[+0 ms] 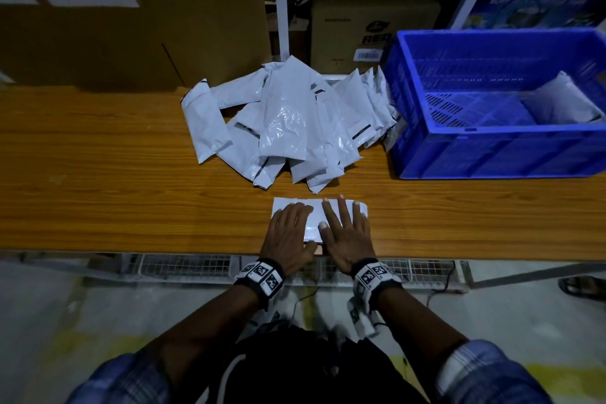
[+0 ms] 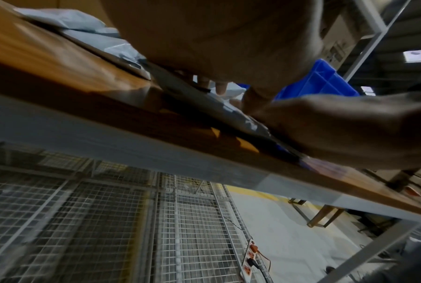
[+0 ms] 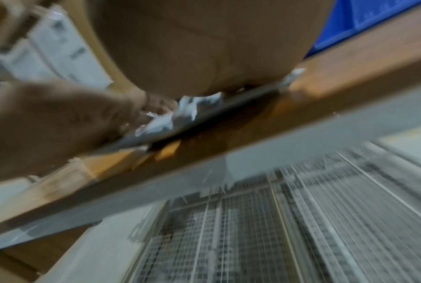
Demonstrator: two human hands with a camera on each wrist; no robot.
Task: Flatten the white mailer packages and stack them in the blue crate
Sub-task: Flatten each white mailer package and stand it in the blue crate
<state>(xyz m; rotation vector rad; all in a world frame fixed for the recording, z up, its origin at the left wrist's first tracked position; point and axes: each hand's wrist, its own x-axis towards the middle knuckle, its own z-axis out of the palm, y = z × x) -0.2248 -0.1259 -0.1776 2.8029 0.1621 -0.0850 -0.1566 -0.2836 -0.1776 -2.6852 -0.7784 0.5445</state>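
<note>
head view: both hands, left hand (image 1: 288, 233) & right hand (image 1: 348, 233), flat-fingered, pressing white mailer (image 1: 314, 208).

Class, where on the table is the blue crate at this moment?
In the head view, the blue crate stands on the wooden table's far right, touching the pile of white mailers on its left.

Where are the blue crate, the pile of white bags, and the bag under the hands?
blue crate (image 1: 492, 154), head view, front wall.
pile (image 1: 288, 121), head view, top bag's middle.
bag (image 1: 314, 210), head view, bare strip between the hands.
</note>
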